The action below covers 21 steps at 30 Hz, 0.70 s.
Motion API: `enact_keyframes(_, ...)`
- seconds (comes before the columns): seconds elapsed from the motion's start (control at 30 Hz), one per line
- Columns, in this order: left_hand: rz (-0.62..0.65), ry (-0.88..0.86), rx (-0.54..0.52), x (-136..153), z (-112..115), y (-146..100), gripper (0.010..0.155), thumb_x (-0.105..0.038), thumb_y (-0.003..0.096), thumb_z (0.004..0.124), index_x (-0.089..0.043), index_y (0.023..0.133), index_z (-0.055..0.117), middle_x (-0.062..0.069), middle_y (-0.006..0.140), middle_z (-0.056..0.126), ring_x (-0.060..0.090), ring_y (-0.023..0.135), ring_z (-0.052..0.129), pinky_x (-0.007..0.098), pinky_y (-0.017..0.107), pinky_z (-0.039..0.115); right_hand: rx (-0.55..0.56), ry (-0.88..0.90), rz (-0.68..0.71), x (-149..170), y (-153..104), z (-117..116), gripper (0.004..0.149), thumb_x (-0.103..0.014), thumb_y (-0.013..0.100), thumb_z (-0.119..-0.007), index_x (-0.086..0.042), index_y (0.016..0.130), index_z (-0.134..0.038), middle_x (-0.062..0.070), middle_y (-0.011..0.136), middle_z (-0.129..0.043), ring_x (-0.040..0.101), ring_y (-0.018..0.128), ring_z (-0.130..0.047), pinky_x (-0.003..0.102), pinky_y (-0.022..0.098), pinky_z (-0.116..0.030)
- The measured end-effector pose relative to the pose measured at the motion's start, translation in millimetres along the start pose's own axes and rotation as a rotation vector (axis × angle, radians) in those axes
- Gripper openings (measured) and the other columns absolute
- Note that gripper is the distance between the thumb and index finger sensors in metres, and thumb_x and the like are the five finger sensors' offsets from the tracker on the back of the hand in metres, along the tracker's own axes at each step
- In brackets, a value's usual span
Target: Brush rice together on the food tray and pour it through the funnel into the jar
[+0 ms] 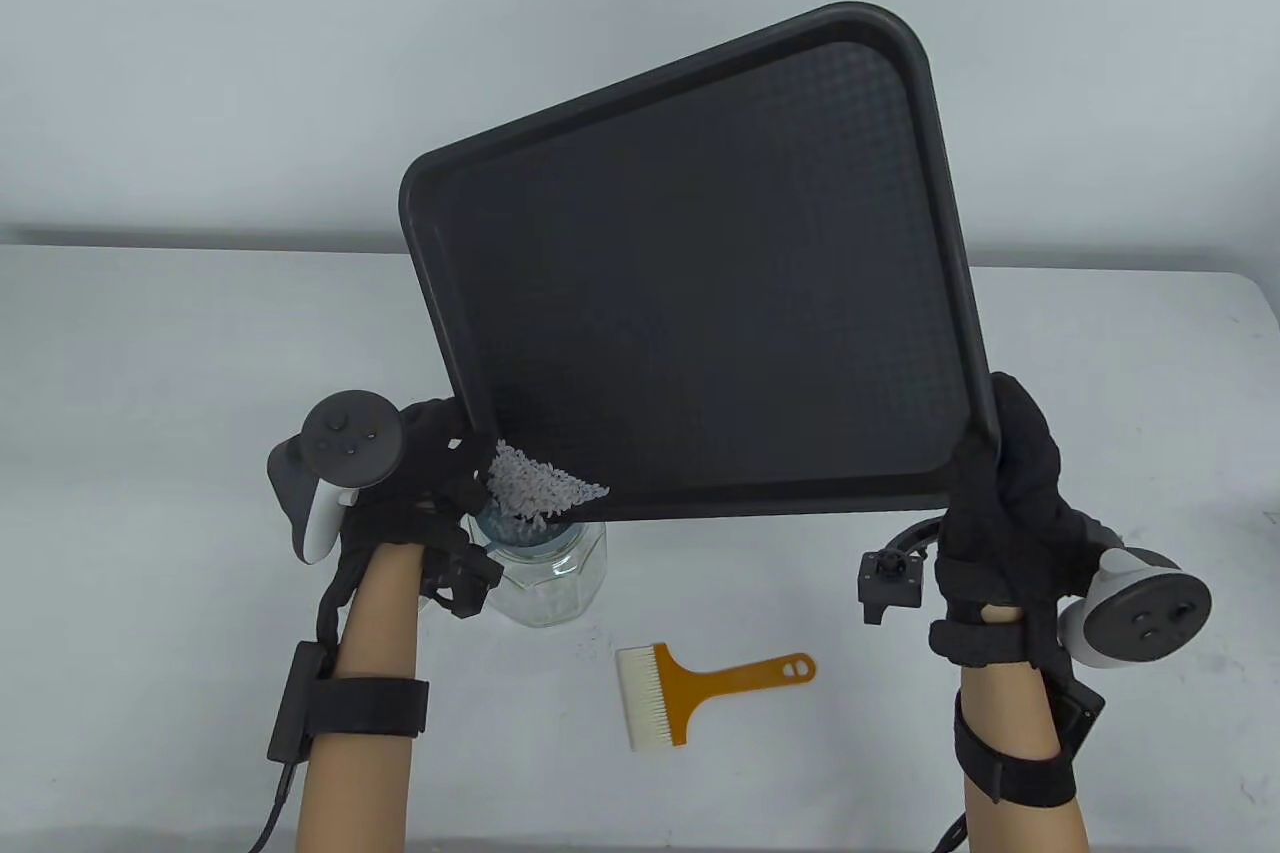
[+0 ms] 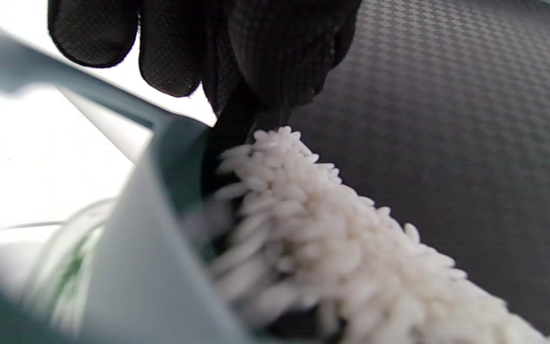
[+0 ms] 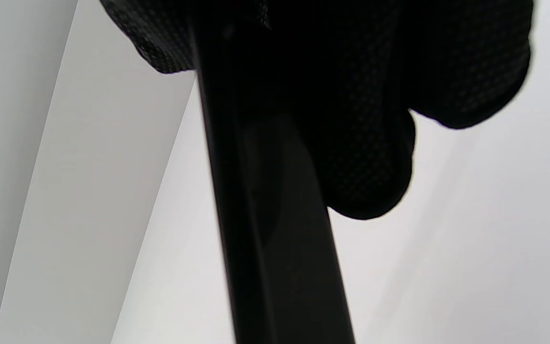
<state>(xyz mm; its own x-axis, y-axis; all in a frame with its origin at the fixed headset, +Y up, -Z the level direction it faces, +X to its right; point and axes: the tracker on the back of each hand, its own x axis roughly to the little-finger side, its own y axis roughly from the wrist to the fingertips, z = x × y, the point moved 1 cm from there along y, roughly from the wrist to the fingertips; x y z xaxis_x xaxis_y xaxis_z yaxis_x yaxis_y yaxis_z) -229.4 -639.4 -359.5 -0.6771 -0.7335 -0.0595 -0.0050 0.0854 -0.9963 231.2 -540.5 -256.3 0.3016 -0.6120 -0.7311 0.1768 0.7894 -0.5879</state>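
The black food tray [image 1: 700, 293] is lifted and tilted steeply, its near-left corner lowest. My left hand [image 1: 440, 468] grips that low corner; my right hand [image 1: 1000, 493] grips the near-right corner. A heap of white rice [image 1: 540, 488] lies in the low corner, over the grey-blue funnel [image 1: 500, 523] that sits in the glass jar [image 1: 550, 578]. In the left wrist view the rice [image 2: 332, 248] spills over the tray edge into the funnel [image 2: 160, 248], my gloved fingers [image 2: 265, 52] pinching the tray [image 2: 447, 119] rim. The right wrist view shows the tray edge [image 3: 265, 215] held by dark fingers [image 3: 365, 157].
A brush [image 1: 700, 683] with white bristles and an orange handle lies on the white table [image 1: 150, 493], in front of the jar and between my forearms. A few stray grains dot the table near the jar.
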Motion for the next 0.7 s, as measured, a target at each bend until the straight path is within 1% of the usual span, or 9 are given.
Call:
enact_keyframes(0.23,0.010,0.000,-0.020,0.4,-2.9,-2.3,0.051,-0.019,0.0481,0.076,0.008,0.092,0.076,0.039,0.100,0.067,0.075,0.089,0.058,0.091,0.052,0.012,-0.014,0.012,0.040,-8.7,-0.5,-0.7,0.050,-0.035,0.055,-0.064,-0.007,0.095,-0.057,0.021,0.073,-0.089,0.031,0.039,-0.107,0.048,0.040,-0.081)
enact_keyframes(0.37,0.017,-0.005,-0.024,0.4,-4.2,-4.1,0.051,-0.020,0.0480,0.077,0.007,0.091,0.076,0.039,0.099,0.067,0.075,0.088,0.059,0.091,0.053,0.013,-0.027,0.023,0.081,-14.7,-0.5,-0.5,0.050,-0.035,0.055,-0.064,-0.008,0.096,-0.057,0.021,0.075,-0.088,0.031,0.043,-0.106,0.049,0.041,-0.080)
enact_keyframes(0.4,0.021,-0.008,-0.027,0.4,-4.6,-5.0,0.051,-0.020,0.0481,0.076,0.007,0.091,0.076,0.038,0.100,0.068,0.075,0.088,0.059,0.091,0.053,0.013,-0.029,0.024,0.096,-16.3,-0.5,-0.5,0.049,-0.035,0.055,-0.064,-0.009,0.096,-0.057,0.020,0.076,-0.088,0.031,0.042,-0.106,0.049,0.042,-0.080)
enact_keyframes(0.53,0.035,-0.011,-0.048,0.4,-6.8,-7.9,0.050,-0.020,0.0482,0.076,0.006,0.091,0.075,0.038,0.099,0.068,0.074,0.088,0.060,0.091,0.053,0.013,-0.043,0.039,0.140,-20.4,-0.9,-1.1,0.048,-0.035,0.055,-0.064,-0.013,0.097,-0.057,0.019,0.078,-0.088,0.032,0.047,-0.105,0.049,0.044,-0.078)
enact_keyframes(0.7,0.045,-0.011,-0.071,1.3,-11.0,-12.7,0.050,-0.021,0.0482,0.076,0.005,0.091,0.074,0.038,0.099,0.068,0.074,0.088,0.060,0.091,0.053,0.013,-0.049,0.046,0.161,-20.9,-1.3,-1.8,0.047,-0.035,0.055,-0.064,-0.016,0.097,-0.058,0.017,0.079,-0.088,0.033,0.048,-0.105,0.050,0.046,-0.078)
